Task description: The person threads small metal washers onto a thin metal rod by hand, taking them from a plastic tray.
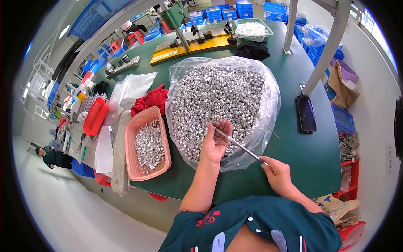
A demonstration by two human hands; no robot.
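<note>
My right hand (277, 174) is closed on the lower end of a thin grey metal rod (241, 147). The rod slants up and left, its far end over the fingers of my left hand (215, 147). That hand is palm up, fingers loosely curled and apart, above the near part of a big heap of small silvery metal rings (210, 96). Whether loose rings lie in the palm is too small to tell. The heap sits in a spread clear plastic bag (270, 101). To the left, a pink plastic basket (131, 166) holds more small metal rings.
A green table (312, 168) carries everything. A phone (306, 113) lies at the right by a metal post (321, 69). Red cloth (150, 101) lies behind the basket. At the back are a yellow-based fixture (193, 52), black cloth (253, 51) and a green tray (267, 30). A thin wire (268, 127) lies over the bag.
</note>
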